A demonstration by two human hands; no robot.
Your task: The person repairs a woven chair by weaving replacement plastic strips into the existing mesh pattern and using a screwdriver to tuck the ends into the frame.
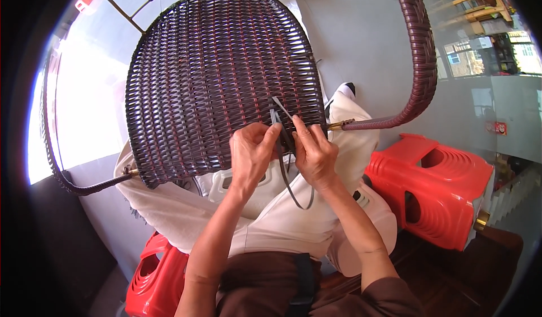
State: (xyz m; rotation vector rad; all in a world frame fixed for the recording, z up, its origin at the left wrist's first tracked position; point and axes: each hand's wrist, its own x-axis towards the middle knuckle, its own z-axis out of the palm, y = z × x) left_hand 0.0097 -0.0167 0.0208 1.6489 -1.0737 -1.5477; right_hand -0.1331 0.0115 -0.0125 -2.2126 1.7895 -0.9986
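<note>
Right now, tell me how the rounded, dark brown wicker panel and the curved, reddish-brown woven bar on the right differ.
The rounded, dark brown wicker panel is broad; the curved, reddish-brown woven bar is slim. The panel's weave shows gaps; the bar's looks tight. The left hand and right hand are at the panel's lower right; the bar touches neither. Both are woven.

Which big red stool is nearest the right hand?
The stool at picture right, same side as the right hand; the other stool sits lower left, farther off.
</note>
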